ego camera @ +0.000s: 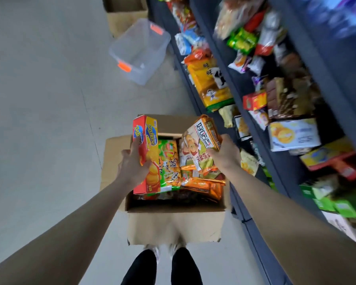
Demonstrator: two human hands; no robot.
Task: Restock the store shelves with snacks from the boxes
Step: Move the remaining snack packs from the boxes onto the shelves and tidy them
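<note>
To the right of both hands, dark blue metal store shelves (243, 93) run up the frame, crowded with mixed snack packs, some blurred. Directly under the hands sits an open brown cardboard box (173, 223) on the floor, still well filled with orange and green snack bags (201, 186). Far beyond the left hand: a clear plastic storage bin with orange latches (140, 52), and another cardboard carton (123, 13) behind it.

Left hand (135, 163) grips a tall red-and-yellow cracker carton (146, 155), fingers wrapped round its edge, carton upright over the box. Right hand (224, 154) grips a tan-and-green biscuit bag (199, 142) at its side, tilted.

Both items look just lifted. Best next: clear the box flaps, carry right to matching shelf stock, set labels outward, one item at a time so neither slips.
</note>
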